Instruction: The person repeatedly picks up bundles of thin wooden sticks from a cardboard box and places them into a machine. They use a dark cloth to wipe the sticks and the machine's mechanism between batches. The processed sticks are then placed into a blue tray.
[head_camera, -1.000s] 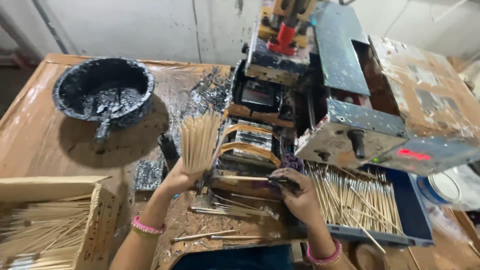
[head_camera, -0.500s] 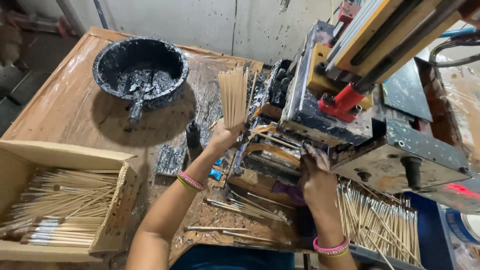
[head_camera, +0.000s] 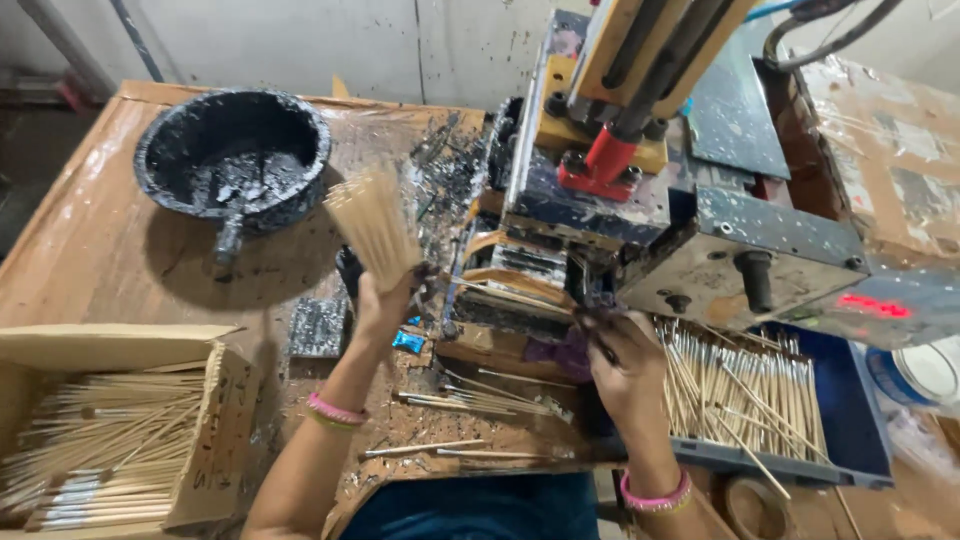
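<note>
The left hand (head_camera: 385, 305) grips 1 fanned bundle of thin sticks (head_camera: 372, 222) upright above the table (head_camera: 90, 250). The right hand (head_camera: 625, 365) pinches 1 stick (head_camera: 510, 294) at the machine (head_camera: 640, 200), beside 1 blue tray (head_camera: 850, 420), 1 cardboard box (head_camera: 215, 420) and 1 black bowl (head_camera: 235, 155).

Beside the grey, paint-flecked machine (head_camera: 740, 250): a black-spattered bowl (head_camera: 232, 160), pale tan sticks (head_camera: 375, 225), a blue tray (head_camera: 850, 420), pink bracelets (head_camera: 655, 495), a brown cardboard box (head_camera: 215, 430).
</note>
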